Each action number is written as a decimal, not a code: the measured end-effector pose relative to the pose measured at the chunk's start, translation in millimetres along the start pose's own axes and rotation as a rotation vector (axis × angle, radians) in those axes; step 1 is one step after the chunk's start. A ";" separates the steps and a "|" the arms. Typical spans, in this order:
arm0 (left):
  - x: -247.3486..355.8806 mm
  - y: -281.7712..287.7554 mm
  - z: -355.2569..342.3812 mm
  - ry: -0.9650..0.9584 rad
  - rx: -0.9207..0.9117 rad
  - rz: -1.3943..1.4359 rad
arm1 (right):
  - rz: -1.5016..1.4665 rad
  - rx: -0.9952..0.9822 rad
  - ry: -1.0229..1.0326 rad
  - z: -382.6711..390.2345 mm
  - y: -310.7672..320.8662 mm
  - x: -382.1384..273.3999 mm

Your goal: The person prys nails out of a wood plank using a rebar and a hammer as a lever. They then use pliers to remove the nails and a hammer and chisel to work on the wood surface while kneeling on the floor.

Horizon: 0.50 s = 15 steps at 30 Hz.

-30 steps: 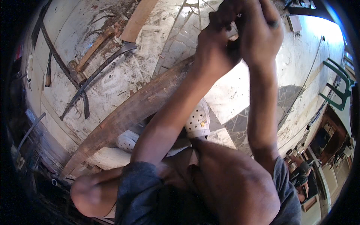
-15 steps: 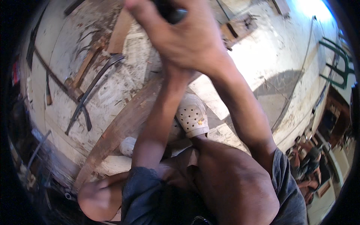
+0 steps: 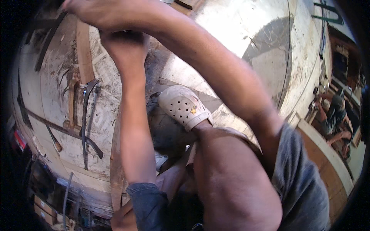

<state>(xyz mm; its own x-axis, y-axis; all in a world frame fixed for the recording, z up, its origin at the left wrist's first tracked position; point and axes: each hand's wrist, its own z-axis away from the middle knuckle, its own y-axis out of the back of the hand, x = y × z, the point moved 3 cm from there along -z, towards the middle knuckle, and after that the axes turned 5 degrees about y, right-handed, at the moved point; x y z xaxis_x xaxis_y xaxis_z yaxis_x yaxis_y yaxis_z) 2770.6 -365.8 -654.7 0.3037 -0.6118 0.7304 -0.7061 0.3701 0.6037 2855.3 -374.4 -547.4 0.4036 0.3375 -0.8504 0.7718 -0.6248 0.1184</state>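
My right hand (image 3: 104, 13) is at the top left, partly cut off by the frame edge, its thumb side pointing left. Its fingers are out of sight, and so is whatever dark thing sat in its grip a moment ago. Just below it, my left hand (image 3: 125, 42) is bent at the wrist, its fingers hidden under the right hand and in dark shadow. The forearms cross closely there. A long brown wooden board (image 3: 116, 161) runs beneath my left arm, between my legs, partly covered.
On the dirty floor at left lie a plank (image 3: 84, 54), a wooden-handled hammer (image 3: 72, 100), a curved metal bar (image 3: 85, 123) and a wooden-handled tool (image 3: 56, 142). My pale clog (image 3: 183, 106) is planted centrally. Another person (image 3: 339, 121) sits at far right, near a green chair (image 3: 329, 15).
Both hands have moved up and to the left, the right forearm now slanting across the top. The view has also turned, shifting the floor tools. The dark held thing has gone from sight.
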 end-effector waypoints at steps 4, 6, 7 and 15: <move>-0.5 8.4 10.2 -0.114 -0.017 -0.394 | 0.214 0.019 -0.143 -11.4 -20.7 19.3; -15.5 19.8 20.2 -0.205 0.009 -0.714 | 0.221 -0.086 -0.166 -5.9 -45.5 11.1; -14.8 18.8 14.8 -0.163 0.013 -0.560 | 0.184 -0.108 -0.185 -1.5 -50.4 6.8; 3.4 15.8 -0.4 -0.077 -0.032 -0.055 | 0.161 0.021 -0.202 -7.5 -20.1 25.0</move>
<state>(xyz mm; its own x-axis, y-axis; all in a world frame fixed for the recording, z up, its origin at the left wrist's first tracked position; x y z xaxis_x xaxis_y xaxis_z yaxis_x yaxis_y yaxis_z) 2760.7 -361.7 -642.5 0.2904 -0.6833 0.6700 -0.6690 0.3557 0.6527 2853.6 -348.1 -567.1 0.4125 0.0858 -0.9069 0.6943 -0.6741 0.2520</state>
